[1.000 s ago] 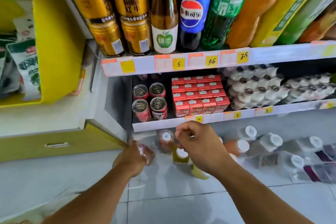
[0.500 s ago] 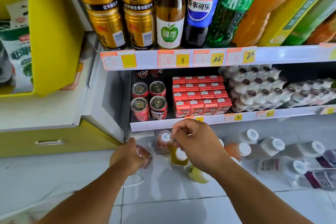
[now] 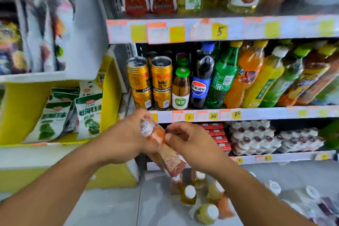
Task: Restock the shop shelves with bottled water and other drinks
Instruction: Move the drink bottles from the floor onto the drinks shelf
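Nearest you, a cluster of white-capped bottles [image 3: 189, 197] stands on the floor [image 3: 113, 207], yellow and orange drinks packed close together just right of centre. Above them, both your hands are up in front of the shelving. Your left hand [image 3: 126, 137] curls round the upper part of an orange bottle [image 3: 161, 145], its white cap poking out near your fingers, the bottle tilted with its base toward you. Your right hand [image 3: 190, 145] has its fingers curled at that same bottle's side, touching it; whether it truly grips I can't tell through the blur. Beyond, red cartons [image 3: 218, 137] and packs of small white bottles [image 3: 256, 137] fill the low shelf. Farther up sit gold cans [image 3: 161, 80], a green-capped bottle [image 3: 181, 90] and a Pepsi bottle [image 3: 200, 79]. Far left, green-and-white snack bags [image 3: 88, 113] lean in a yellow bin.
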Demonstrator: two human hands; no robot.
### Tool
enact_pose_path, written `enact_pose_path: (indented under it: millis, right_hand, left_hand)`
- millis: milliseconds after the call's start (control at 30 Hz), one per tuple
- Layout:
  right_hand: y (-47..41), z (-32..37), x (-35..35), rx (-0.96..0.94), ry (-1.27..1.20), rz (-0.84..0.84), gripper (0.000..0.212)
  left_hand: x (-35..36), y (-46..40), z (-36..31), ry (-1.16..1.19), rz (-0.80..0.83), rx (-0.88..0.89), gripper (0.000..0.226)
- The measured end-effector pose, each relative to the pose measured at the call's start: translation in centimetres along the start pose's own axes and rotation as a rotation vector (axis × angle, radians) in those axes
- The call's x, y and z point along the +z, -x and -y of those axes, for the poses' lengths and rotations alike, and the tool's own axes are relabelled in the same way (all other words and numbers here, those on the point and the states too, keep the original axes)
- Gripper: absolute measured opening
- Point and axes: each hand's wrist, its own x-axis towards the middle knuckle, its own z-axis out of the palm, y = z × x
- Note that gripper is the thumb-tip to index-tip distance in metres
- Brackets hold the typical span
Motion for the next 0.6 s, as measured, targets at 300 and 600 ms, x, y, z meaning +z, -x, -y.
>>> enact_pose_path:
  millis: [300,600]
  right_hand:
    - [3.2,10.0,-5.7,-0.254,-0.135,0.129,0.052]
    - [3.5,14.2,-6.0,-0.355,-0.154,0.092,0.059]
  left_hand:
    - [-8.2,4.0,-11.8,0.555,-0.235,0.361,0.056]
    - [-11.6,5.9,-16.1,0.601,-0.294,0.432,0.055]
